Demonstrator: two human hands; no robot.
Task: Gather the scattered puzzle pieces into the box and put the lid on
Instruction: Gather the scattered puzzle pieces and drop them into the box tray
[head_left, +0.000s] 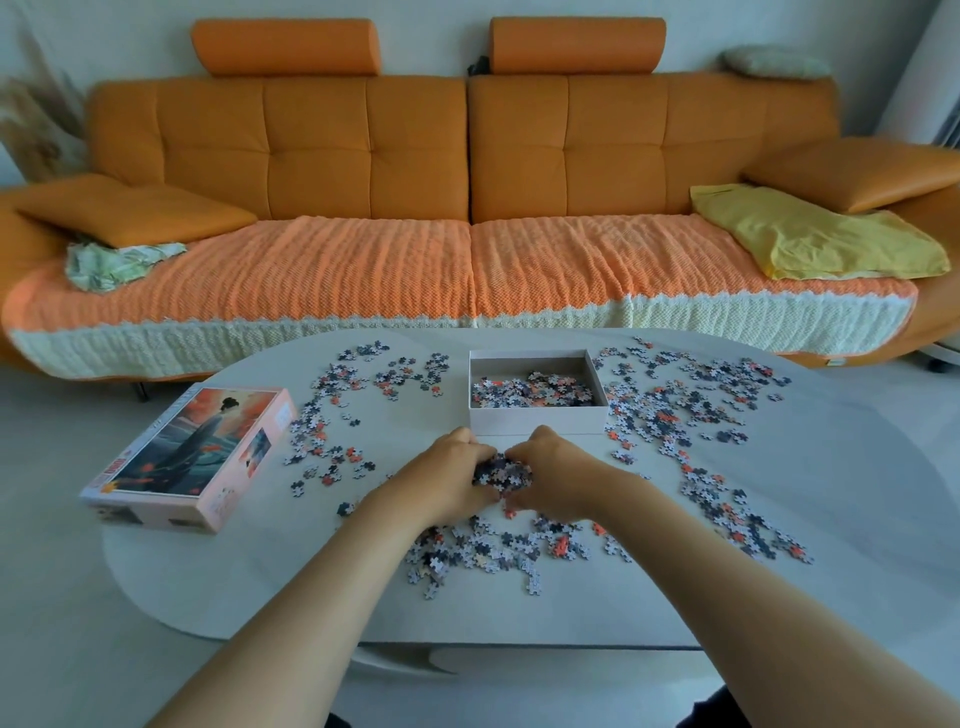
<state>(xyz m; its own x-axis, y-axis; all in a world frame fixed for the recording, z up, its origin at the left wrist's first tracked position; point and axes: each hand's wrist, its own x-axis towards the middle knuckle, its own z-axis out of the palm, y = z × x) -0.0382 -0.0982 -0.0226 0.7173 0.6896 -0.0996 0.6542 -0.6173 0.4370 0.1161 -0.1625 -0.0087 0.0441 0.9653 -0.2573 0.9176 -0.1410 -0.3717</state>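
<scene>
Nearest to me, loose puzzle pieces (493, 551) lie scattered on the white counter (234, 582). Just behind them my left hand (447, 475) and right hand (553, 475) are cupped together, with the fingers curled around a heap of pieces (503, 474). Behind the hands stands the open box (537, 418), partly filled. The lid (192, 457) lies well to its left. Farthest is an orange sofa (467, 156).

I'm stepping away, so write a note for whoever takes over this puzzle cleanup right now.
Left hand and right hand together cup a handful of puzzle pieces, just in front of the open box.
Done: box partly filled.
To do: scattered pieces on both sides and near the front of the table; the lid, lying at left, goes on last.
</scene>
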